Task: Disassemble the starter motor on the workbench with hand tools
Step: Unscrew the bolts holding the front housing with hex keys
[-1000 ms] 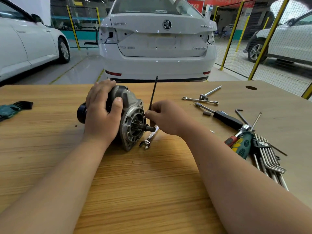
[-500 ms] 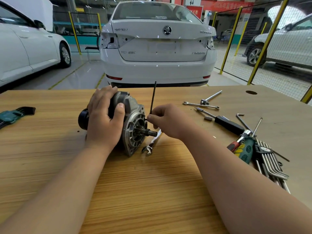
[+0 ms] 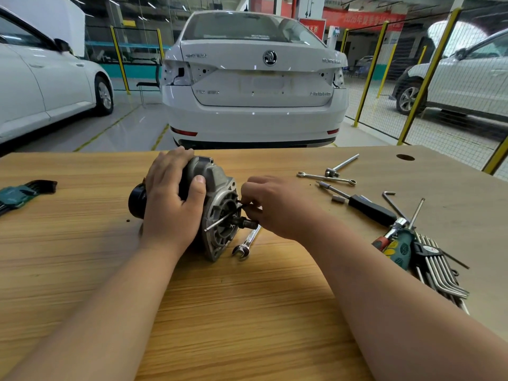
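Starter motor (image 3: 217, 185): centre frame, lying on desk (image 3: 247, 312). Left hand (image 3: 170, 207) gripped its body; right hand (image 3: 277, 207) pinched hex key (image 3: 220, 222) at its face. Step judged: loosening a face bolt. Next move called for a seated key and a steadied motor.

- Left hand (image 3: 173, 207) grips the motor (image 3: 217, 177) from above, palm down, fingers (image 3: 171, 160) wrapped over the far side of the housing, thumb (image 3: 198, 188) pressed on the near side with its tip pointing up.
- Left forearm (image 3: 110, 298), bare, reaches in from the lower left corner and runs up and to the right, wrist straight.
- Right hand (image 3: 277, 207) sits just beside the motor's end face, back of the hand up, fingertips curled and pinching a thin hex key (image 3: 220, 221) that slants down to the left.
- Right forearm (image 3: 384, 284), bare, enters from the lower right corner, angling up and to the left, wrist bent slightly toward the left hand.
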Available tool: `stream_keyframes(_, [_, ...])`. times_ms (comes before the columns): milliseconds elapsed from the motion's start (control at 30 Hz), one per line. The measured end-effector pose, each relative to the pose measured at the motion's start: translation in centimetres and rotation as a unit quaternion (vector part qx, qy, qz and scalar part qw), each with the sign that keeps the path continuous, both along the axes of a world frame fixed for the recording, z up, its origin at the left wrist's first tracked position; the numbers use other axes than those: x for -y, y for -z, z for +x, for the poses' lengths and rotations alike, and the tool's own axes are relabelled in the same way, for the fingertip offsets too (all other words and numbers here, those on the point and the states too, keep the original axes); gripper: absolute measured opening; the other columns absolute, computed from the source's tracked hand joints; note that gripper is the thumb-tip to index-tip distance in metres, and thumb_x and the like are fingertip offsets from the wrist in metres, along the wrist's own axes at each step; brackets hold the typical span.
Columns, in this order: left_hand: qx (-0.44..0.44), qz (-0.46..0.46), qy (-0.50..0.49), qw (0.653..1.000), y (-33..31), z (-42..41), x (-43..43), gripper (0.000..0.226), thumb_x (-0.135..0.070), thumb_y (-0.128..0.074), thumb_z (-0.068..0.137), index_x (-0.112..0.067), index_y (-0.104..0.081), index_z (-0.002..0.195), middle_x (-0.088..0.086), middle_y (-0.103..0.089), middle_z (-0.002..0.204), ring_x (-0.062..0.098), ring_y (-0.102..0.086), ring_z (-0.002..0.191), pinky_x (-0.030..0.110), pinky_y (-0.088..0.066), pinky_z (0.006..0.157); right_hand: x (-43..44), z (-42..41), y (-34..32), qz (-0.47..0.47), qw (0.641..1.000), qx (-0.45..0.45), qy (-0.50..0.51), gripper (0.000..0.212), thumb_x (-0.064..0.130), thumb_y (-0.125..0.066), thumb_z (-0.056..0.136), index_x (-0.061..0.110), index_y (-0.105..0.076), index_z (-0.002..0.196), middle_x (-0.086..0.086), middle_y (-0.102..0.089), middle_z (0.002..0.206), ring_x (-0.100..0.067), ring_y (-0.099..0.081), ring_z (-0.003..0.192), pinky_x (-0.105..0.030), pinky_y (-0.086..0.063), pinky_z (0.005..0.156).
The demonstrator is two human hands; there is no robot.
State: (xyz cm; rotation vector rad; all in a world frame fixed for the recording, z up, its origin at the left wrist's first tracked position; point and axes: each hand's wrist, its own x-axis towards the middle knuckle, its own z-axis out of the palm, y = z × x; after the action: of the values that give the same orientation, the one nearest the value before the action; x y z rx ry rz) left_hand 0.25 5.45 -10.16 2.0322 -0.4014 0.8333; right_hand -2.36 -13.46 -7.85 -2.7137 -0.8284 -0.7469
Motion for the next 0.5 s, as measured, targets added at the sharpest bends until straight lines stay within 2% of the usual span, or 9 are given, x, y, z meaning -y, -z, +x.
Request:
stream_keyframes(67, [-0.001, 0.003, -0.001, 1.000, 0.0, 0.0, -0.1, 0.049, -0.031, -0.043, 0.090, -0.015, -0.051, 0.136, 0.001, -0.043, 0.145, 0.016, -0.024, 0.142, 0.019, -0.014, 0.111, 0.4, 0.0, 0.5, 0.087, 0.995, -0.033, 0.043, 0.010, 0.015, -0.068, 0.084, 0.022, -0.062, 0.080, 0.014, -0.057, 0.074, -0.008, -0.053, 0.065, -0.024, -0.042, 0.054])
stream_keyframes(100, [0.000, 0.005, 0.000, 1.000, 0.0, 0.0, -0.1, 0.050, -0.031, -0.043, 0.090, -0.015, -0.050, 0.136, 0.002, -0.044, 0.145, 0.017, -0.025, 0.142, 0.022, -0.015, 0.112, 0.6, 0.0, 0.8, 0.156, 0.982, -0.080, 0.073, 0.017, 0.020, -0.069, 0.085, 0.027, -0.058, 0.074, 0.017, -0.056, 0.068, -0.001, -0.052, 0.061, -0.019, -0.039, 0.053])
stream_keyframes(167, [0.001, 0.007, 0.000, 1.000, 0.0, -0.1, -0.1, 0.050, -0.030, -0.043, 0.090, -0.014, -0.050, 0.136, 0.004, -0.044, 0.145, 0.019, -0.026, 0.142, 0.026, -0.017, 0.113, 0.7, 0.0, 1.5, 0.305, 0.923, -0.209, 0.104, 0.023, 0.025, -0.071, 0.085, 0.028, -0.057, 0.067, 0.014, -0.056, 0.057, 0.001, -0.050, 0.050, -0.017, -0.038, 0.052])
stream_keyframes(233, [-0.002, 0.005, 0.002, 1.000, -0.1, -0.2, -0.1, 0.050, -0.030, -0.043, 0.090, -0.013, -0.050, 0.137, 0.004, -0.044, 0.145, 0.019, -0.026, 0.142, 0.028, -0.018, 0.114, 0.2, 0.1, 1.9, 0.402, 0.856, -0.312, 0.095, 0.025, 0.024, -0.070, 0.086, 0.023, -0.057, 0.064, 0.009, -0.055, 0.050, -0.007, -0.048, 0.044, -0.022, -0.041, 0.048])
stream_keyframes(300, [-0.005, 0.004, 0.003, 1.000, -0.1, -0.2, 0.0, 0.050, -0.031, -0.043, 0.090, -0.014, -0.050, 0.137, 0.003, -0.043, 0.146, 0.019, -0.025, 0.143, 0.029, -0.017, 0.115, -0.3, 0.4, 2.0, 0.456, 0.807, -0.366, 0.080, 0.027, 0.021, -0.068, 0.086, 0.019, -0.057, 0.062, 0.006, -0.055, 0.050, -0.010, -0.048, 0.041, -0.023, -0.041, 0.044])
stream_keyframes(400, [-0.005, 0.001, 0.004, 1.000, -0.1, -0.1, 0.0, 0.051, -0.031, -0.043, 0.090, -0.015, -0.050, 0.138, 0.002, -0.042, 0.147, 0.018, -0.023, 0.143, 0.026, -0.015, 0.115, -0.8, 0.7, 2.0, 0.526, 0.746, -0.401, 0.079, 0.022, 0.018, -0.067, 0.087, 0.014, -0.058, 0.067, 0.004, -0.055, 0.050, -0.011, -0.047, 0.038, -0.024, -0.039, 0.041])
stream_keyframes(500, [-0.007, 0.000, 0.002, 1.000, 0.0, 0.0, 0.0, 0.052, -0.032, -0.042, 0.090, -0.016, -0.049, 0.138, 0.002, -0.042, 0.147, 0.017, -0.023, 0.143, 0.025, -0.014, 0.114, -0.9, 0.8, 2.0, 0.556, 0.710, -0.422, 0.094, 0.016, 0.018, -0.066, 0.087, 0.011, -0.061, 0.074, 0.005, -0.054, 0.049, -0.011, -0.046, 0.037, -0.024, -0.037, 0.042])
